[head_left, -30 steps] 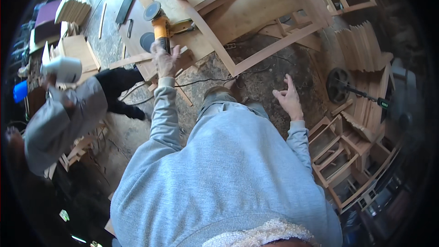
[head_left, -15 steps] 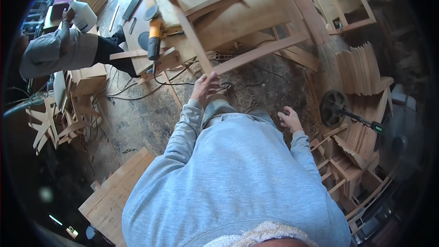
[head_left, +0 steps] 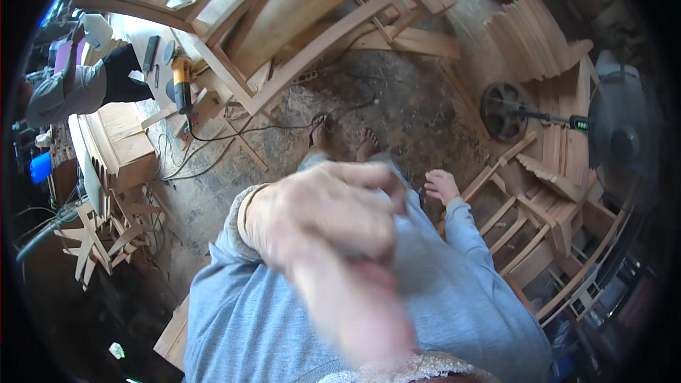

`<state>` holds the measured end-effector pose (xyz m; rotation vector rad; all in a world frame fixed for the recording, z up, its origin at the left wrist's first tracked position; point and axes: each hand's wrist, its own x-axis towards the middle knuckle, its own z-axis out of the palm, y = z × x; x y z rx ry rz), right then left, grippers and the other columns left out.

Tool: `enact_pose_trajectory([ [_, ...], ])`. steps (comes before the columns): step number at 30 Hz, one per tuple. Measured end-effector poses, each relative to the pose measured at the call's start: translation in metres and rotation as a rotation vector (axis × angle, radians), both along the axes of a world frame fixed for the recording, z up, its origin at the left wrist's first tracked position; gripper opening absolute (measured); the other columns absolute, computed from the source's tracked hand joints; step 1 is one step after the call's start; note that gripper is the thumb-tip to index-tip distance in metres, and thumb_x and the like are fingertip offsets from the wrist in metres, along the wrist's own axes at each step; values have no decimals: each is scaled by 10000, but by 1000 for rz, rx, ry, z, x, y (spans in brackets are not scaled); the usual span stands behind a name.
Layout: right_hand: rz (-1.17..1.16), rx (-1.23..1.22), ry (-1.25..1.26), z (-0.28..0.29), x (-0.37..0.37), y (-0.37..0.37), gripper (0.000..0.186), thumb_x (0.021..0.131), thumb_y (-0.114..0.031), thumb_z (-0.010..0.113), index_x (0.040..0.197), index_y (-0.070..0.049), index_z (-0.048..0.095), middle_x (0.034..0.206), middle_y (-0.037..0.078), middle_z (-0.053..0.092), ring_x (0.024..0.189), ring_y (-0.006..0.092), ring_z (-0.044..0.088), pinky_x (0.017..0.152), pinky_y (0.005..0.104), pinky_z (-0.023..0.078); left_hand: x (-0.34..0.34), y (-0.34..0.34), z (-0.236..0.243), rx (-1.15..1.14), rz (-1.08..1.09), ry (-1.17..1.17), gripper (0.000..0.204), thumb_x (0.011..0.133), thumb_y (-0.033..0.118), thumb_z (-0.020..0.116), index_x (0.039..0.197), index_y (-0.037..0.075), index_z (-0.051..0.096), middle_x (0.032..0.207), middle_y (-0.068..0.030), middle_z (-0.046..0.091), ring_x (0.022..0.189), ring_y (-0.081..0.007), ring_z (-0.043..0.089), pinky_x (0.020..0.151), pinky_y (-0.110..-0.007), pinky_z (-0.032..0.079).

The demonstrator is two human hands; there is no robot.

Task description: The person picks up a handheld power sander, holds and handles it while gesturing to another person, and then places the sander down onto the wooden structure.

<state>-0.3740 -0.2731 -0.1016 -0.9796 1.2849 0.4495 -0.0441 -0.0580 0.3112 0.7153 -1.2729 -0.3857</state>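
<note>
My left hand [head_left: 319, 220] is raised close in front of my chest, large and blurred by motion. One finger or the thumb stretches toward my collar, the others bend loosely apart, and no object shows in it. Low by my right side hangs my right hand [head_left: 443, 186], its fingers slightly spread and nothing in them. Ahead stands a wooden frame [head_left: 312, 50] with curved slats, apart from both hands. A yellow and black power tool [head_left: 182, 84] with a cord lies on the bench to its left.
Cords [head_left: 234, 133] cross the floor near my feet. To the right are a fan [head_left: 624, 138], a spoked wheel [head_left: 504, 112] and stacked wood pieces [head_left: 528, 35]. Wooden chair parts [head_left: 106, 237] pile up at left. Another person [head_left: 67, 92], far left, holds a white jug [head_left: 96, 30].
My left hand has let go of the wooden frame's corner and risen toward my chest. The view has shifted, and the right hand still hangs at my side.
</note>
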Motion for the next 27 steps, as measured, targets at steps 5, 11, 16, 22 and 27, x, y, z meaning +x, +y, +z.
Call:
enact_pose_trajectory([
  [5, 57, -33, -62, 58, 37, 30, 356, 910, -249, 720, 1194, -49, 645, 1025, 95, 667, 850, 198, 670, 716, 340, 563, -18, -14, 25, 211, 10, -17, 141, 955, 135, 716, 868, 243, 690, 615, -4, 578, 491, -142, 427, 744, -448, 563],
  [11, 311, -176, -183, 39, -11, 48, 237, 913, -224, 675, 1083, -65, 722, 960, 92, 695, 841, 227, 671, 693, 338, 557, 1, -30, 30, 202, 124, -197, 220, 958, 107, 703, 876, 311, 684, 612, -8, 572, 492, -139, 428, 755, -460, 573],
  [16, 161, 71, 319, 107, -22, 52, 250, 930, -227, 585, 1018, -51, 739, 929, 79, 707, 838, 202, 651, 745, 310, 542, -21, -6, 51, 268, 199, -119, 228, 964, 99, 689, 894, 316, 689, 617, -23, 585, 507, -143, 467, 777, -467, 579],
  [22, 35, 213, 729, 119, 75, 33, 349, 952, -230, 472, 938, -34, 760, 891, 62, 721, 835, 171, 627, 810, 276, 524, -7, 50, 85, 158, 227, 58, 137, 979, 108, 663, 934, 232, 699, 639, -30, 603, 569, -163, 563, 835, -486, 578],
  [27, 215, -67, 400, 113, 123, 15, 299, 953, -229, 519, 981, -33, 744, 893, 60, 710, 818, 166, 623, 784, 271, 525, -19, 106, 92, -111, 135, 182, 84, 987, 115, 648, 961, 183, 690, 666, -36, 618, 618, -177, 603, 863, -496, 574],
])
